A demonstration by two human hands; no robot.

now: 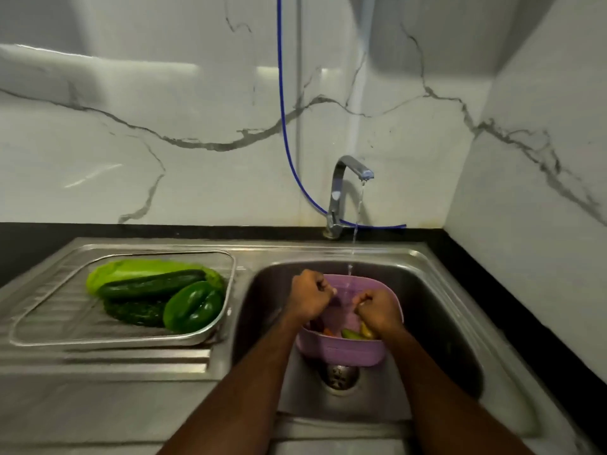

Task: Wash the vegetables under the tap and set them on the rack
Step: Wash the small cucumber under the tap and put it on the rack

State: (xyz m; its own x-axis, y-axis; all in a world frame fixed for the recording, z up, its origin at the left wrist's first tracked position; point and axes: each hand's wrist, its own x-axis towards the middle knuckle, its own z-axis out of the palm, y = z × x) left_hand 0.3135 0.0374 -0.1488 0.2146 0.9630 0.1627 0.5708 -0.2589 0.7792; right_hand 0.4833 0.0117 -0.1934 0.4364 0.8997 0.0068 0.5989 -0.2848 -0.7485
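Vegetables [353, 333] still to be washed lie in a lilac basket [341, 348] in the steel sink [437, 310], placed so the tap [348, 188] stream falls into it. Both fists are curled above it: the left hand [310, 298] and right hand [377, 307] seem to pinch something small under the water, too blurred to name. Washed cucumbers [151, 285], a green pepper [193, 305] and lettuce [131, 269] rest in the rack [49, 323] on the drainboard. Marble walls rise behind.

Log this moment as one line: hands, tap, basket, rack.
hands: left hand and right hand both fisted over pink basket in sink | tap: running | rack: lettuce, cucumbers, green pepper
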